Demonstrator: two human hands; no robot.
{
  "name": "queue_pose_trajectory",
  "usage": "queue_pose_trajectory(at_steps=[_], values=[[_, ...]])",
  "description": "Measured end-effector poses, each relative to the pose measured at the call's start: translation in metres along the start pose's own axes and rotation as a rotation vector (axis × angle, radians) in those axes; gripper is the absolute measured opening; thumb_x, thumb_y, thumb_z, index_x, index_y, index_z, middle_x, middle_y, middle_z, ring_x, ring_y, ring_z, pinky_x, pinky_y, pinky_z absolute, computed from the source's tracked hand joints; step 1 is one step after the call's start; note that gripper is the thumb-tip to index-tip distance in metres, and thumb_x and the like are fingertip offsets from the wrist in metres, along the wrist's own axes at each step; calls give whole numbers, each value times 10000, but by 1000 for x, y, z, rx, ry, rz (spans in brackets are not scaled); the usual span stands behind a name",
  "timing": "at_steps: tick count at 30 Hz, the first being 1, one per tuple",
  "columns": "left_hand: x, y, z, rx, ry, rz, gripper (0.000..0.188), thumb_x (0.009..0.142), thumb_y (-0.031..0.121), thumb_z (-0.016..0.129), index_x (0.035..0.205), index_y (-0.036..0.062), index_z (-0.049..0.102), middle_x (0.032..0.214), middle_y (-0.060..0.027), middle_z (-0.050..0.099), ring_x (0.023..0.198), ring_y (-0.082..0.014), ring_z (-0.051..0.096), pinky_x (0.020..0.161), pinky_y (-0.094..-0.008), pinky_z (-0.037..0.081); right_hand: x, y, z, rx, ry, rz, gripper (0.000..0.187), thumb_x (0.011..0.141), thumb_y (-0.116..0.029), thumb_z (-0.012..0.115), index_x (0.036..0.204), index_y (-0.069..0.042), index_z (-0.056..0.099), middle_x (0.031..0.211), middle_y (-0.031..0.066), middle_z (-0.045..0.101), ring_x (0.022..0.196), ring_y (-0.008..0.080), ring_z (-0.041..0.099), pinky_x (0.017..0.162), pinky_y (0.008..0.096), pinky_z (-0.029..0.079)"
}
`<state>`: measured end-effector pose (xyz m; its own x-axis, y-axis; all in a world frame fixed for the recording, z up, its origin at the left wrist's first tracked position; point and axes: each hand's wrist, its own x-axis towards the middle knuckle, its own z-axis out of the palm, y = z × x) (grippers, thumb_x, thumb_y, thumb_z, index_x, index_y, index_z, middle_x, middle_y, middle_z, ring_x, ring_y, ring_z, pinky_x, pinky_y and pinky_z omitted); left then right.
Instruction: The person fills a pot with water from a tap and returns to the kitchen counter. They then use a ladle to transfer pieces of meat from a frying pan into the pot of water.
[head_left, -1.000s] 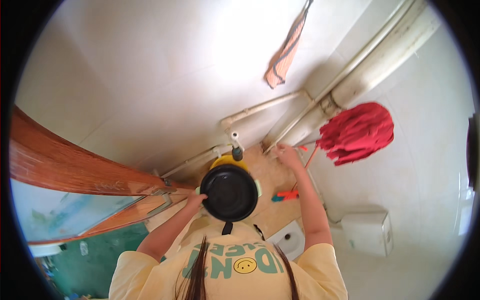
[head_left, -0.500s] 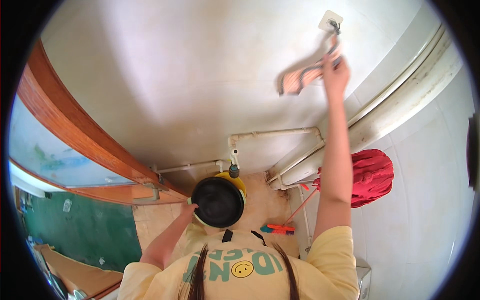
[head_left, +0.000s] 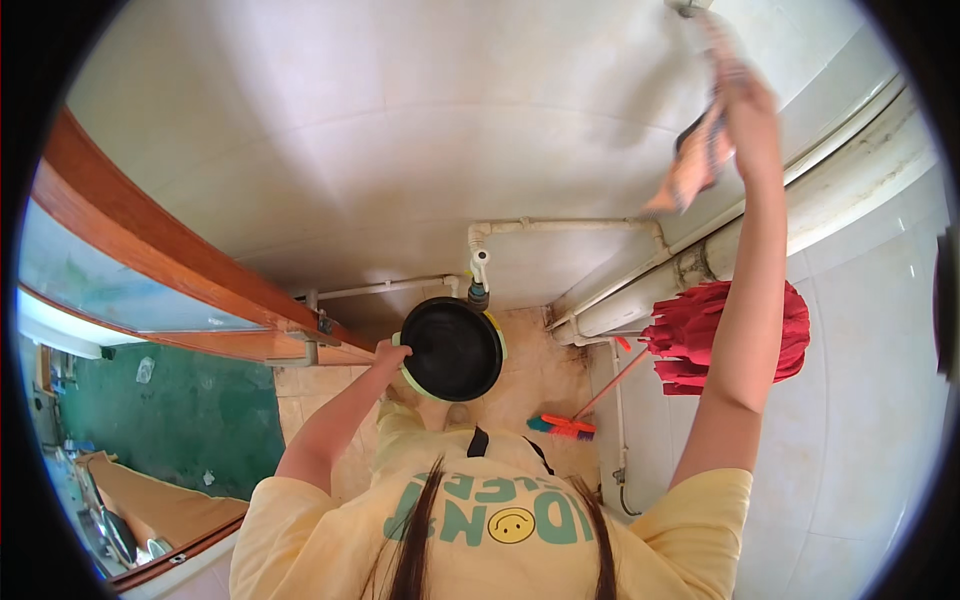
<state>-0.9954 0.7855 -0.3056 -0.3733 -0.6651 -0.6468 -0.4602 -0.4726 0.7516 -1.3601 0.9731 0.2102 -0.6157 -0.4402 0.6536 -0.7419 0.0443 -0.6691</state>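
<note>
My left hand [head_left: 391, 353] grips the rim of a round black basin [head_left: 452, 350] with a light green edge, held in front of my body. My right arm is raised toward the wall. In my right hand [head_left: 750, 115], smeared by motion, is a peach-coloured cloth [head_left: 692, 170] with dark stripes. Its lower end dangles to the left of the hand, and its upper end stretches up to a wall hook [head_left: 688, 9]. Whether the cloth is still on the hook I cannot tell.
A yellow vessel [head_left: 494, 322] shows partly behind the basin, below a tap [head_left: 480, 262] on white pipes. A red mop head [head_left: 735, 335] hangs at the right, above a broom [head_left: 565, 427]. On the left stands a wooden-framed door [head_left: 200, 275] with a handle; thick pipes run along the right.
My right hand has moved right with the cloth, away from the hook, drawing the cloth longer. The whole view has shifted, the wall sliding upward. My left hand keeps hold of the basin.
</note>
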Motion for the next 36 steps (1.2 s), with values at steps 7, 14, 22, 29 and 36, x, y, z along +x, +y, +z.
queue_pose_trajectory(at_steps=[7,14,22,29,36], values=[[2,23,0,42,-100,25,209,620,-13,596,825,-50,608,793,-121,595,714,-224,572,619,-347,452,7,25,0,-281,-247,264,233,832,-213,542,859,12,598,663,-30,493,636,70,406,582,229,352],[-10,35,1,34,-101,-41,223,619,-13,592,841,-30,604,815,-114,588,717,-235,571,615,-373,451,24,17,1,98,430,-191,192,853,-176,521,834,-9,614,620,-52,485,565,27,379,520,195,329],[0,41,-7,129,-213,-77,324,635,36,624,957,49,587,968,-117,577,957,-273,520,741,-487,394,29,10,-28,255,127,70,235,841,-137,546,1015,14,593,821,-23,578,715,47,475,623,175,360],[-12,70,-7,241,-180,-70,269,624,27,628,891,56,618,866,-90,599,813,-236,568,655,-402,436,38,0,-44,-125,284,33,232,796,-74,480,956,20,620,790,24,594,711,87,510,644,203,398],[-8,59,-7,200,-224,-77,281,623,34,635,903,56,613,860,-90,598,798,-235,569,653,-406,435,28,5,-54,-559,225,15,256,758,-199,466,811,-26,647,600,65,560,528,144,489,558,265,402]])
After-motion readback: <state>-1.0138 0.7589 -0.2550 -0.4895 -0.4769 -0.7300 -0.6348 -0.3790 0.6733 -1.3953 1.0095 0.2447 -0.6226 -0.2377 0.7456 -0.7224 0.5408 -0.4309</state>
